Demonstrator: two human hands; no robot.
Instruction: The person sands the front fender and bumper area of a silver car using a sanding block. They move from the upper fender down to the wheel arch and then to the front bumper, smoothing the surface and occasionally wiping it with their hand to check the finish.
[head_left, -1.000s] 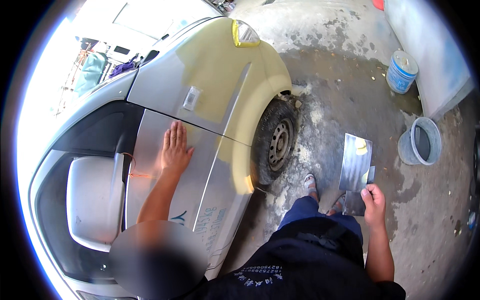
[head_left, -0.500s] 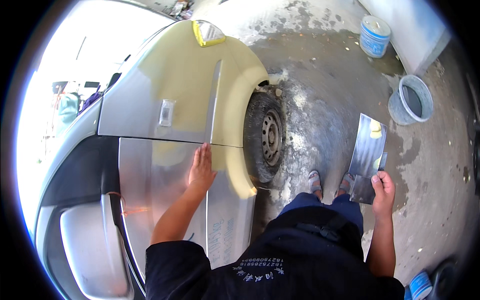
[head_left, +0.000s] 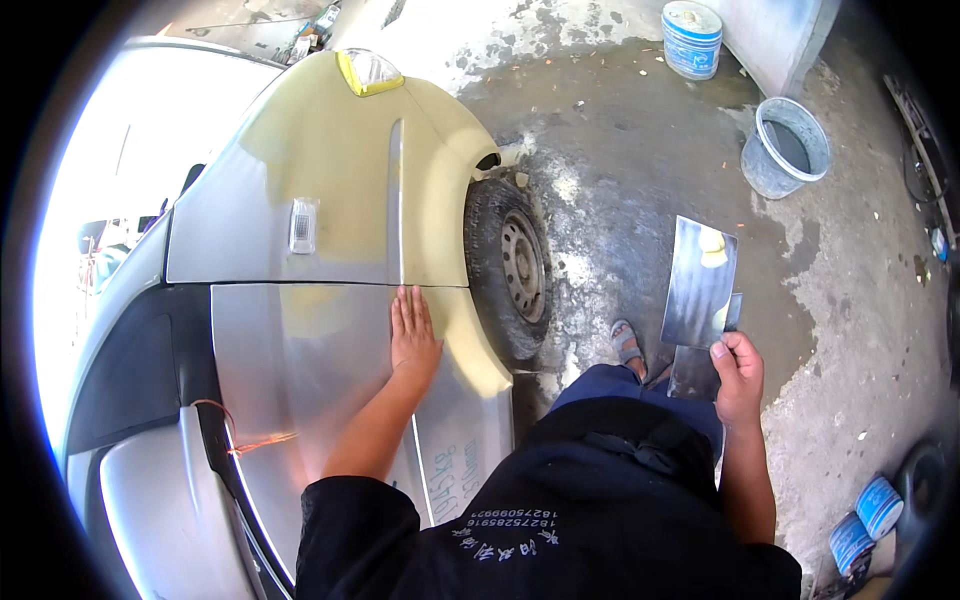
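My left hand (head_left: 415, 340) lies flat on the silver car door (head_left: 270, 350), fingers stretched out. Its fingertips reach the seam where the door meets the front fender (head_left: 330, 150), which is mostly coated in pale yellow filler. Between finger and thumb of my right hand (head_left: 740, 380) are a shiny rectangular metal plate (head_left: 693, 290) and a darker putty scraper (head_left: 692, 374), pinched together at their edges. Yellow putty (head_left: 713, 246) sits in dabs on the plate. The palm hides part of the grip.
The front wheel (head_left: 520, 265) stands beside the fender. Yellow masking surrounds the headlight (head_left: 370, 72). A grey bucket (head_left: 760, 165) of dark liquid and a blue-and-white pail (head_left: 692, 50) stand far right. Blue cans (head_left: 880, 505) lie near right. An orange wire (head_left: 262, 444) hangs by the mirror (head_left: 165, 500).
My left hand has slid slightly across the door toward the wheel side. My right hand keeps hold of the plate and scraper. The whole view has shifted, and one foot is now mostly hidden.
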